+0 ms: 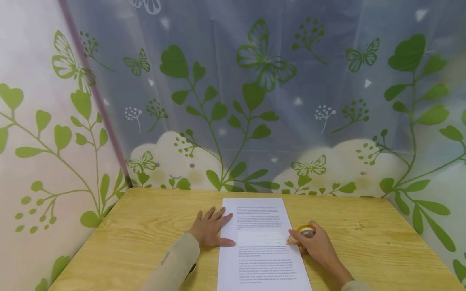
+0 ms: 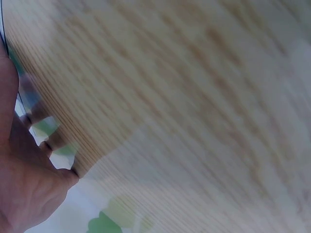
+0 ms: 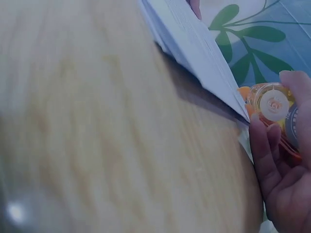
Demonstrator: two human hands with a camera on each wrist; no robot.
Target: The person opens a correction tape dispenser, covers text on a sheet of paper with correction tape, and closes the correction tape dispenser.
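The right hand is closed in a pinch around a tape dispenser, thumb on one side and fingers on the other. Inside that grip, the dispenser's see-through orange case holds a round white hub with a small orange flower-like mark at its centre; a dark grey label sits beside the hub, partly covered by the hand. The case is rounded and glossy, and its orange tip points left from the grip, over the paper just inside the right edge. Whether the tip presses on the page, I cannot tell.

Left of the grip lies the paper, white and upright to the person, with blocks of small dark print too fine to read. Level with the dispenser, a bright white strip crosses the page between two paragraphs, with faint traces of print on it.

Across the paper from the grip, the left hand is spread wide and holds nothing; its thumb and forefinger rest on the sheet's left edge. A pale sleeve covers that arm.

Under everything is a wood-grain table, with a small dark mark right of the grip. Farthest off hangs a blue-grey cloth printed with green leaves and butterflies.
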